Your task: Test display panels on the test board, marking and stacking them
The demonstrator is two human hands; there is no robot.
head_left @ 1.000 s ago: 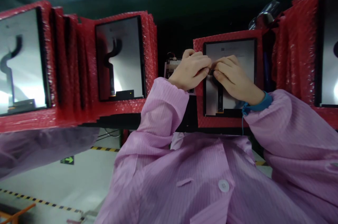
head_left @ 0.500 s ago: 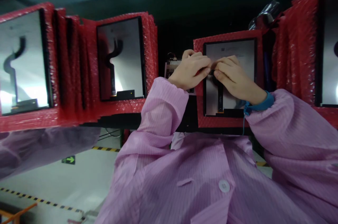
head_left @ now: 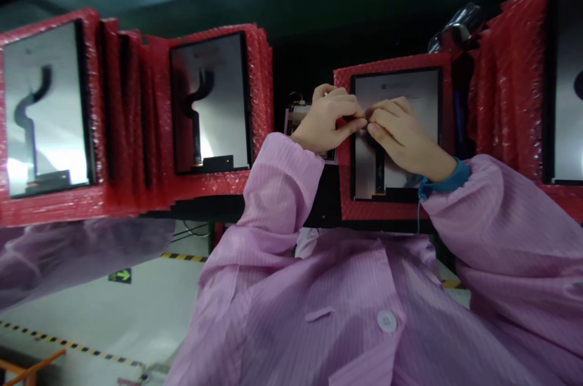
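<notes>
Over a display panel lying back side up, my two hands meet with their fingertips almost touching. A black flex cable runs up the panel from its lower edge and goes under my right fingers. My right hand, with a blue band at the wrist, is closed in a pinch at the cable's upper part. From the left, my left hand is closed too, thumb and fingertips pressed together beside the cable. Whatever sits between the left fingertips is too small and hidden to name.
Red bubble-wrap sheets lie under the panel. At the left stand more panels on red bubble-wrap stacks; another panel is far right. A circuit board device is partly behind my left hand. Another person's sleeve shows lower left.
Both hands stay in nearly the same spot, with only slight shifts of the fingers. The view has turned a little, so the left panels appear slightly further right.
</notes>
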